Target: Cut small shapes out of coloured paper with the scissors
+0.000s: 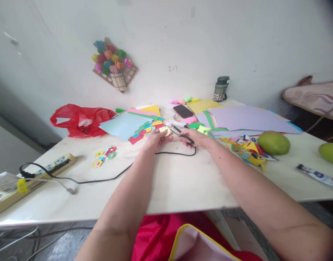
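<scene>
As left hand (pixel 157 140) pinches paper (pixel 164 130), pale table (pixel 183 181), wall (pixel 166 40)

On our table (pixel 190 188), a bag (pixel 98 117) sits left, fruit (pixel 274 142) right; between them, we have paper (pixel 164 130) in our left hand (pixel 156 141).

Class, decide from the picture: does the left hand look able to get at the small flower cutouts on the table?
Probably yes: bare tabletop lies between the left hand and the small flower cutouts. It holds a pale yellow piece, though, which might need setting down first.
</scene>
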Demonstrator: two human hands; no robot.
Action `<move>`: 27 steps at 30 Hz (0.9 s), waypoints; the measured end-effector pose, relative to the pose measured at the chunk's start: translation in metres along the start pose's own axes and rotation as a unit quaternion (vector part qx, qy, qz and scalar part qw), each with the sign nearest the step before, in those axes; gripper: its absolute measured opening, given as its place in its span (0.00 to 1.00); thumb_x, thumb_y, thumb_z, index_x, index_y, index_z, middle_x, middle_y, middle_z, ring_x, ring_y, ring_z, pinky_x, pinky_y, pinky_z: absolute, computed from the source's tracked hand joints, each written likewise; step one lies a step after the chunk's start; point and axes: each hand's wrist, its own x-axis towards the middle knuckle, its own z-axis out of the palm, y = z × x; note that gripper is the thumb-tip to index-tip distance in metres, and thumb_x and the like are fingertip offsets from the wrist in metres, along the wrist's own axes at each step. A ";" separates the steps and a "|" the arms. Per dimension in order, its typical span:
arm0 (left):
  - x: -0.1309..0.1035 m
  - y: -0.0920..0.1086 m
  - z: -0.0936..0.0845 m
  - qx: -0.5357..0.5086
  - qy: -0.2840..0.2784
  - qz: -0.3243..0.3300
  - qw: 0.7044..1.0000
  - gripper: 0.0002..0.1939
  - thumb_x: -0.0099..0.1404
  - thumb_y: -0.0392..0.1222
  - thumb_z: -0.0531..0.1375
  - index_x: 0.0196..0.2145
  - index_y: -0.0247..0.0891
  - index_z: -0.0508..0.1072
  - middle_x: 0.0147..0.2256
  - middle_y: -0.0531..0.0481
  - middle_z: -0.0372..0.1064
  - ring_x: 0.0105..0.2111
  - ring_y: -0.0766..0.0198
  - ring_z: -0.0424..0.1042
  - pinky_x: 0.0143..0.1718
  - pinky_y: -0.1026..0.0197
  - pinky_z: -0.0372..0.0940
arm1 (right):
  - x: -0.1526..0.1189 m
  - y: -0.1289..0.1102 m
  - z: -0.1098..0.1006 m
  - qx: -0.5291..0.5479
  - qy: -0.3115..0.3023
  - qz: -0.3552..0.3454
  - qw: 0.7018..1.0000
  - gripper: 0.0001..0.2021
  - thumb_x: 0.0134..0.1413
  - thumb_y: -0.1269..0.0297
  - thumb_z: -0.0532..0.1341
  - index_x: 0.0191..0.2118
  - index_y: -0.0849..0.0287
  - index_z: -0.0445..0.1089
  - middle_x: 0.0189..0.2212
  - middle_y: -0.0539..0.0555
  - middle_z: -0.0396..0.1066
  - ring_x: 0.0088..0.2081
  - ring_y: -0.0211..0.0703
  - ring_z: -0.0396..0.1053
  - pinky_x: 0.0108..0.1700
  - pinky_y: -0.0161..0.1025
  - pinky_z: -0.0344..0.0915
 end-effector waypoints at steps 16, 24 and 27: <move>-0.002 0.000 0.006 0.015 -0.013 -0.013 1.000 0.01 0.63 0.30 0.63 0.32 0.30 0.74 0.27 0.43 0.77 0.26 0.62 0.78 0.35 0.61 0.75 | -0.003 -0.002 0.001 -0.011 0.001 -0.007 1.000 0.18 0.47 0.52 0.67 0.23 0.59 0.62 0.13 0.45 0.62 0.13 0.28 0.56 0.15 0.29 0.48; -0.005 0.003 0.006 0.018 -0.006 -0.011 1.000 0.02 0.63 0.30 0.63 0.32 0.31 0.72 0.27 0.45 0.77 0.27 0.63 0.78 0.35 0.63 0.75 | -0.001 -0.001 0.000 0.001 0.011 -0.002 1.000 0.18 0.42 0.52 0.69 0.25 0.60 0.65 0.14 0.44 0.62 0.14 0.29 0.57 0.16 0.30 0.51; -0.004 0.003 0.005 0.017 -0.012 -0.007 1.000 0.03 0.62 0.31 0.64 0.33 0.31 0.72 0.27 0.45 0.77 0.26 0.63 0.78 0.34 0.63 0.75 | 0.000 0.000 0.000 -0.007 0.013 0.000 1.000 0.17 0.42 0.53 0.70 0.26 0.60 0.65 0.14 0.44 0.61 0.14 0.29 0.56 0.17 0.30 0.52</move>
